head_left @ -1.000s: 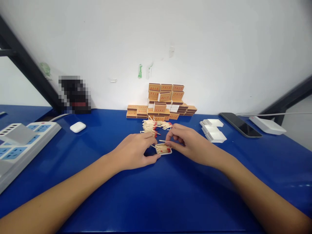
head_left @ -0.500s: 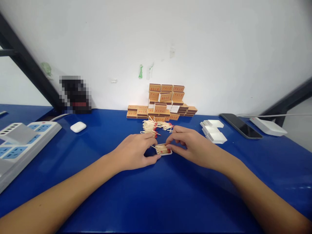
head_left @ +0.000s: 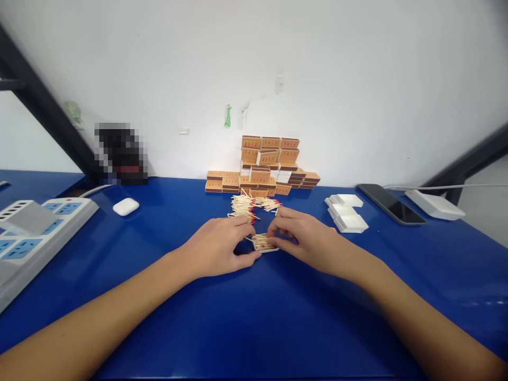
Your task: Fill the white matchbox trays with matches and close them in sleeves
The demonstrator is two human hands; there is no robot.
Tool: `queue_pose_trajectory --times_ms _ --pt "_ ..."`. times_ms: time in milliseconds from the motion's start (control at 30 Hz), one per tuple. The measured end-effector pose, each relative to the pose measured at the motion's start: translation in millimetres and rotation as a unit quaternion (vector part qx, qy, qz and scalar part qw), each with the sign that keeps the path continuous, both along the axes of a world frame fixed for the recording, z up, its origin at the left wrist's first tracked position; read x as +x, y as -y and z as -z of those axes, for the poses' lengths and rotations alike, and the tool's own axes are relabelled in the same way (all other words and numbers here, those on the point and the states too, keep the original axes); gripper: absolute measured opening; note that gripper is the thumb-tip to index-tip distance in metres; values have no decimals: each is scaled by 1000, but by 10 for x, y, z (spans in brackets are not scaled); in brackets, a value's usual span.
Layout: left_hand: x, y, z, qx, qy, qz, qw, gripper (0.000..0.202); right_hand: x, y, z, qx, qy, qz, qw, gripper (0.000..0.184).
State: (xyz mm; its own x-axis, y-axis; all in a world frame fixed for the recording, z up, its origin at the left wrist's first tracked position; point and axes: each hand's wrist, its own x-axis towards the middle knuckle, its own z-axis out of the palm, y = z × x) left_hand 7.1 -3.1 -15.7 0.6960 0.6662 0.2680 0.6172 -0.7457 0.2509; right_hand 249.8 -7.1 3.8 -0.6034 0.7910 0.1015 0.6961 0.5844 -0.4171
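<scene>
A small white matchbox tray (head_left: 271, 251) lies on the blue table, filled with matches (head_left: 262, 241) whose heads are red. My left hand (head_left: 218, 246) steadies its left end, thumb at the near corner and fingertips at the far one. One matchstick pokes out past that end, beside the fingers. From the right, my right hand (head_left: 301, 235) reaches over the tray with thumb and index finger pinched on matches; the fingertips cover the tray's right end. Just behind the tray lies a loose match pile (head_left: 243, 206), with a smaller match cluster (head_left: 269, 203) at its right.
Printed matchboxes (head_left: 260, 180) are stacked against the wall. White empty trays (head_left: 347, 214) stand at right, near a dark phone (head_left: 391, 203) and a white box (head_left: 435, 205). At left are a white earbud case (head_left: 126, 206) and a power strip (head_left: 43, 233).
My right hand has shifted slightly left, further over the tray, and its fingertips now cover more of the match heads. My left hand keeps its place.
</scene>
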Motion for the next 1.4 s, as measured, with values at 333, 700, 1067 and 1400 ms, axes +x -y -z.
queue_pose_trajectory --times_ms 333,700,1067,1400 --pt "-13 -2 11 -2 3 -2 1000 26 38 -4 4 1 -18 -16 1000 14" --pt "-10 -7 15 6 1 4 1000 25 6 76 -76 -12 -4 -24 1000 13" --pt "-9 -1 15 3 8 6 1000 24 -4 92 -72 -1 3 -23 1000 13" --pt "21 18 7 -6 1 11 1000 18 -175 84 98 -7 -90 -33 995 5"
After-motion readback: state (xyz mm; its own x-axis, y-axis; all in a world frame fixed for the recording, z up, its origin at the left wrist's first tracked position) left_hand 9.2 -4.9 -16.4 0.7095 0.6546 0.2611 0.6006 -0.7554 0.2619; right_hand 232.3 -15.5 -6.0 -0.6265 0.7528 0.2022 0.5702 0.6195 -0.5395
